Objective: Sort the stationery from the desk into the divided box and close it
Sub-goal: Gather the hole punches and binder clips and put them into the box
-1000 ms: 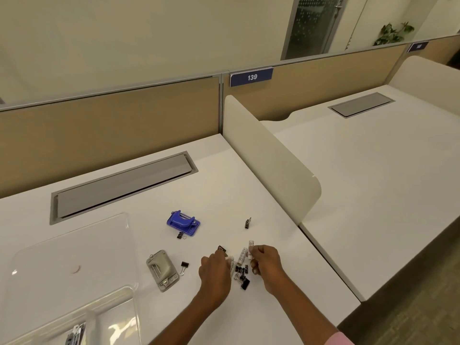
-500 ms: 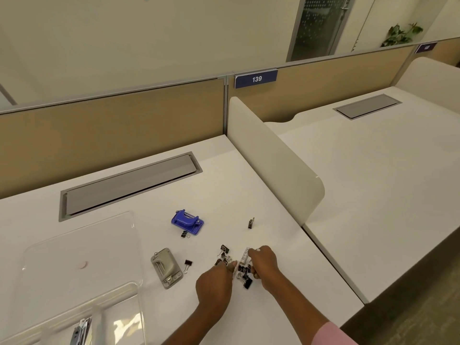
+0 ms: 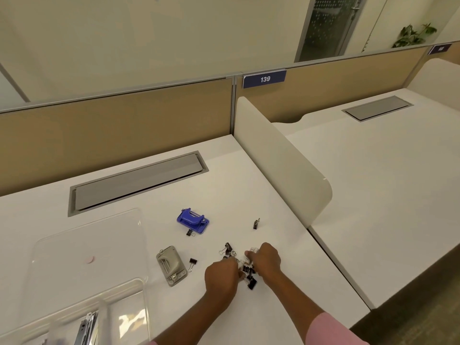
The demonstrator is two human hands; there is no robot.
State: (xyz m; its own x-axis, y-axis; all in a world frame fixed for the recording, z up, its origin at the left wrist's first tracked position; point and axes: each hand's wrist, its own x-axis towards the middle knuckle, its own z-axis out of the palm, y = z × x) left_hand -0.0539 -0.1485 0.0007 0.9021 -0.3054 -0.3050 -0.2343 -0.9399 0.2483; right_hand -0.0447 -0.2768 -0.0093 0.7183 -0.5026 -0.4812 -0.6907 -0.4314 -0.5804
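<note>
The counter [image 3: 249,170] carries the open divided box [image 3: 104,317] at the near left, its clear lid [image 3: 87,250] folded back. A grey punch [image 3: 171,266] and a blue punch [image 3: 193,220] lie between box and clip pile [image 3: 245,268]. The pile is cupped between the left hand [image 3: 220,277] and right hand [image 3: 266,257]; a firm grip cannot be confirmed. Clips may be dropped if the scoop is loose, and the stray clip [image 3: 256,223] may be overlooked.

My left hand [image 3: 220,277] and my right hand [image 3: 265,260] are both stretched out in front of me, knuckles up and fingers curled downward, their fingertips nearly meeting, my bare forearms angling in from below and a pink sleeve [image 3: 328,331] showing at my right elbow.
</note>
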